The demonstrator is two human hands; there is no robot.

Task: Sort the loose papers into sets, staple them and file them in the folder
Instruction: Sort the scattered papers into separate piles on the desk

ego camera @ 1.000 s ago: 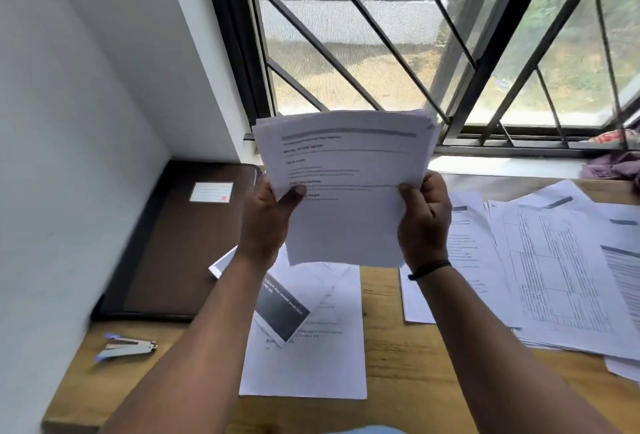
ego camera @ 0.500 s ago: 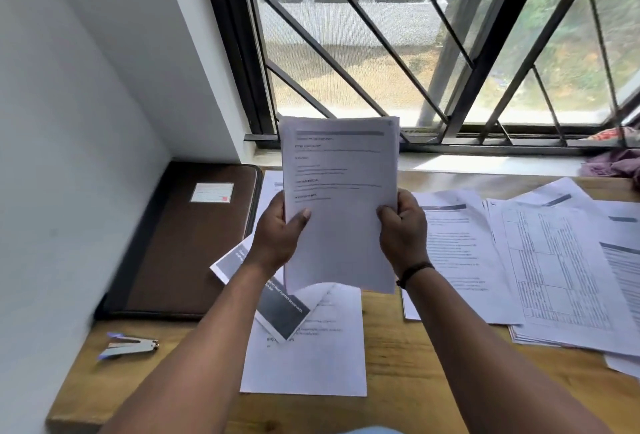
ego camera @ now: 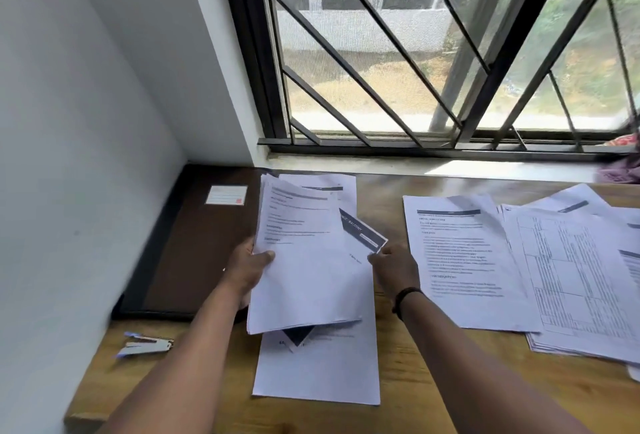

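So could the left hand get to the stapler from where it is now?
Probably not straight away: the left hand grips the paper set, so it must put that down first. The path looks open; the stapler lies uncovered on the desk, near the left forearm.

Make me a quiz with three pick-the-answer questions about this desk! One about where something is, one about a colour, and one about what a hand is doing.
1. Where is the stapler?
A. on the window sill
B. on the desk, in front of the folder
C. on the right paper pile

2. What colour is the folder?
A. brown
B. green
C. yellow

3. What is the left hand doing?
A. resting flat on the desk
B. pressing the stapler
C. holding a stack of papers

Answers:
1. B, the stapler lies on the wooden desk near its left edge, just in front of the folder.
2. A, its cover is dark brown with a small white label.
3. C, the thumb lies over the left edge of the stack, which is tilted above the sheets on the desk.
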